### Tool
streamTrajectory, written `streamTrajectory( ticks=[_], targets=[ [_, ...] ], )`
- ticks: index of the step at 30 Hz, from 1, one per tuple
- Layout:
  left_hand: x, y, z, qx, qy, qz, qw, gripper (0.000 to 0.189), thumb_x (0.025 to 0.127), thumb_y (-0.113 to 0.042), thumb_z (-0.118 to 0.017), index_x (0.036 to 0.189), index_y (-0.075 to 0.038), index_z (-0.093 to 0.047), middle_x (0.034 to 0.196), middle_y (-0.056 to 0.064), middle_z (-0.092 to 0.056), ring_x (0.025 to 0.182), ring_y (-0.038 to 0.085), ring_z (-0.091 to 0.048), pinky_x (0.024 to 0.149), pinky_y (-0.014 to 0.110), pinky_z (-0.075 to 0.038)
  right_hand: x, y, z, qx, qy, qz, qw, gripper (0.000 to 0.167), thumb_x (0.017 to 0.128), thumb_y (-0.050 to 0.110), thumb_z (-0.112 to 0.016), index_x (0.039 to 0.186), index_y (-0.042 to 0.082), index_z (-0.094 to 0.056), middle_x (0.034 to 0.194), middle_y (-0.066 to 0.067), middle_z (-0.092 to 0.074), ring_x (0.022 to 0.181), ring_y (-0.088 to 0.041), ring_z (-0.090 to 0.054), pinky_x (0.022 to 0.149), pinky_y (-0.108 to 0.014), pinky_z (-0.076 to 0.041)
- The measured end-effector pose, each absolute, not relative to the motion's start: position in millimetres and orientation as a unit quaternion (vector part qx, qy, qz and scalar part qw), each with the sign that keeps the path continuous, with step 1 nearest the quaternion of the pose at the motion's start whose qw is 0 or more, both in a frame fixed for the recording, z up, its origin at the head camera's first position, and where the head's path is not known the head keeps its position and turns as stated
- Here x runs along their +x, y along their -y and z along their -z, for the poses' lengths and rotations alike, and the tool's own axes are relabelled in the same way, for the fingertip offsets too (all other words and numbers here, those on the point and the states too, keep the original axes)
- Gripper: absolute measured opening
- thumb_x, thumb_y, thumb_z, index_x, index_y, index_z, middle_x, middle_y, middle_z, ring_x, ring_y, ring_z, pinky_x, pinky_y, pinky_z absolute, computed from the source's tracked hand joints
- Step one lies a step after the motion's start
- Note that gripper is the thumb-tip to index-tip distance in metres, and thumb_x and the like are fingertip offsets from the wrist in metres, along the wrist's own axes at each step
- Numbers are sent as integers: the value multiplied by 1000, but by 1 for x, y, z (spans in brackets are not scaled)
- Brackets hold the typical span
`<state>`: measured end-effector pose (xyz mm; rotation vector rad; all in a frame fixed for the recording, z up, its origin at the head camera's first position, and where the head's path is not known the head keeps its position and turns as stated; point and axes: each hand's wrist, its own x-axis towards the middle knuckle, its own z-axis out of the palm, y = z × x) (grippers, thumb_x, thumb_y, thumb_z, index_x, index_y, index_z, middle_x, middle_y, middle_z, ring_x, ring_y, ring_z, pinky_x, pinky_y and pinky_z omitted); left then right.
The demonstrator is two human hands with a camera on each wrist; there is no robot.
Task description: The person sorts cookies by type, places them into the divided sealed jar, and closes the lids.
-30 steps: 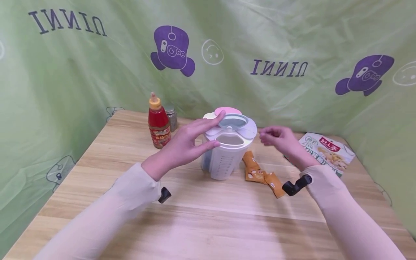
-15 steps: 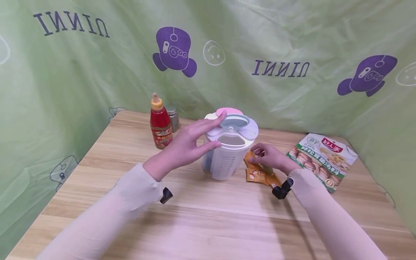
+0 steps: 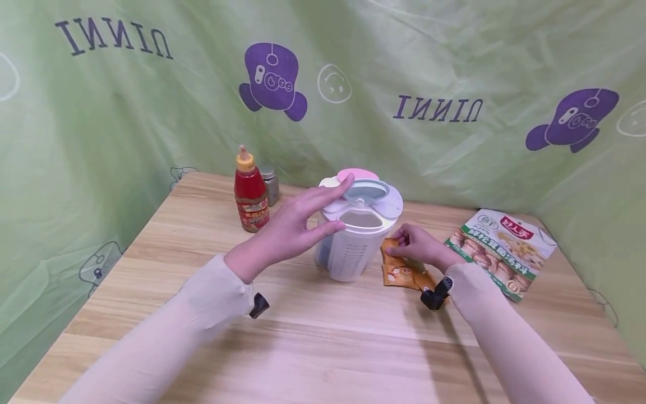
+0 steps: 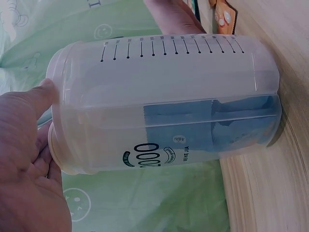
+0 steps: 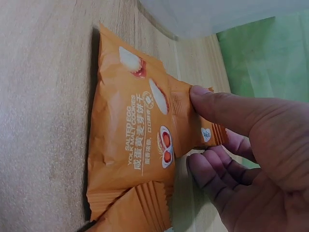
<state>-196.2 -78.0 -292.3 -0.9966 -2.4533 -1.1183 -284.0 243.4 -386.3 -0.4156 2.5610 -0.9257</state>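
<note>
1. From where I stand, the person's left hand is spread over the lid of a cloudy clear container, thumb and forefinger extended and wide apart, touching it; the container stands upright on the wooden table.
2. Its side reads "2000" in large figures, beside smaller lettering that seems to end in "KE JIA". The figures on its measuring scale are too small for me.
3. Blue wrapping shows through the wall, bearing a white mark I can't make out.
4. The right hand pinches an orange packet between thumb and fingers, just beside the container; the lower fingers are partly in shadow.
5. It lies against 2 more. The middle packet says "SALTED EGG YOLK MALT COOKIES", with Chinese alongside. The last packet is cut off in the right wrist view; from the head, the black wrist device covers part of it.
6. Over to the right lies a mushroom pack, green and white with a red logo; I can't read its characters.
7. Back left, a red bottle partly hides a small jar; the bottle's label is illegible.
8. The green curtain carries "INNIU" in purple, the Ns back to front.
</note>
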Motion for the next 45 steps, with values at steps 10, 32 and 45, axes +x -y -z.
streamTrajectory(
  ticks=[10, 32, 45],
  targets=[
    [-196, 77, 295, -346, 843, 389, 135, 76, 95, -20, -78, 162, -14, -40, 156, 11, -57, 144, 27, -57, 120, 45, -48, -284, -246, 387, -131, -922, 324, 168, 47, 96, 21, -77, 124, -11, -57, 96, -11, -56, 90, -23, -52, 75, -30, -46],
    [-196, 79, 294, -344, 847, 385, 129, 76, 97, -21, -76, 163, -14, -38, 157, 12, -56, 145, 28, -55, 122, 47, -46, -276, -258, 354, -95, -869, 485, -5, 41, 101, 21, -71, 126, -7, -56, 87, 10, -63, 75, 1, -61, 67, -16, -57],
    [-197, 78, 296, -346, 844, 388, 131, 74, 97, -20, -76, 162, -13, -39, 157, 12, -56, 145, 28, -55, 122, 46, -46, -245, -233, 286, -105, -673, 705, -195, 17, 95, 1, -74, 104, 10, -63, 91, 2, -76, 78, -5, -73, 72, -15, -62]
  ],
)
